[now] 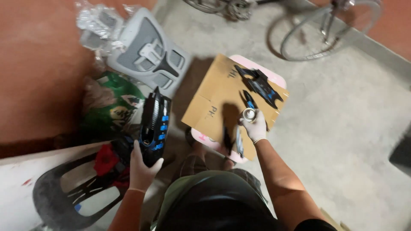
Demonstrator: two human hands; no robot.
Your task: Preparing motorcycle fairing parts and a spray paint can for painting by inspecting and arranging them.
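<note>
Here, in the head view, a spray can (249, 114) is held upright in the right hand (256, 127), gloved in white, its top turned toward the camera. It hangs just above a sheet of cardboard (214, 102) laid over a pink stool (274, 75). On the cardboard lie dark plastic parts with blue marks (260, 87), one larger near the far edge and slimmer ones nearer the hand.

For the spraying in hand, it is judged that the can is best kept a steady way above the parts and swept evenly, with the nozzle aimed onto the cardboard so that overspray is caught there.

The right grip is closed around the body of the can; whether a finger rests on the nozzle cannot be told.

The left hand (143, 167), also gloved, is wrapped around the lower end of a black panel with blue patches (155, 124), which is held upright and well apart from the cardboard. That grip is closed firmly on the panel.

A grey chair back (147, 53) lies on the concrete floor (342, 128) nearby.
</note>
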